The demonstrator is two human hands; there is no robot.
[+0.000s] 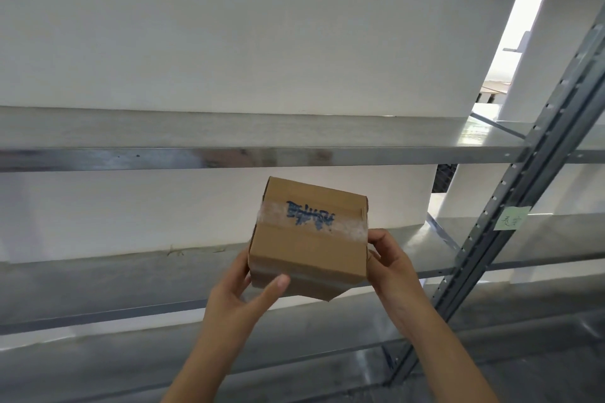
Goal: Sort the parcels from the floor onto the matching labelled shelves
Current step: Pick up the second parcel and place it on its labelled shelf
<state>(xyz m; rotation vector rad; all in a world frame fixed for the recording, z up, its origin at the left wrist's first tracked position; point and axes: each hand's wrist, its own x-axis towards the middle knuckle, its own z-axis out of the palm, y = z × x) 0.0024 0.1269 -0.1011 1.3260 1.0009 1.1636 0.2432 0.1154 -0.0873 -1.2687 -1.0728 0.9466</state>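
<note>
Cardboard box [307,249] gripped between both hands: left hand [235,294] curled round its lower left corner, thumb on the front; right hand [391,255] pinching its right edge. Box tilted, in the air before a steel shelf [114,285]. Blue writing on its tape [275,211]. Green note [511,217] on the upright [523,170] at right.

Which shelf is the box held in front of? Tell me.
The middle shelf: the cardboard box overlaps its front edge, below the top shelf and above the bottom shelf.

Bright daylight from right, soft focus, bowed edges
</note>
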